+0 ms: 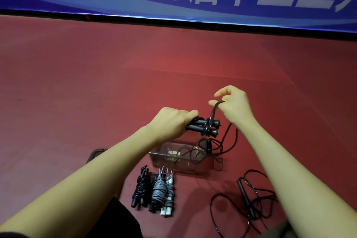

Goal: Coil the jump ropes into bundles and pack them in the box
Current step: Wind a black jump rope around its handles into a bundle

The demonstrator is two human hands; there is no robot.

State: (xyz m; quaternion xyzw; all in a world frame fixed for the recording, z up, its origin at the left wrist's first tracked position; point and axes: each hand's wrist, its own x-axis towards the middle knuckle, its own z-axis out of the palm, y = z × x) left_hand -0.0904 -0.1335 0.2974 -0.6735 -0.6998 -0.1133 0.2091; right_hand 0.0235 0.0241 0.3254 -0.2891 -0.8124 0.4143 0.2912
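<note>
Fingers [193,113] around handles [201,126], pinching cord [214,109]

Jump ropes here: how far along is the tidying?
Done: wound bundles, black and grey, lie on the red floor, not yet boxed. In hand: the left hand holds two black handles while the right hand wraps cord around them. Left: a loose black rope, then packing the clear plastic box.
</note>
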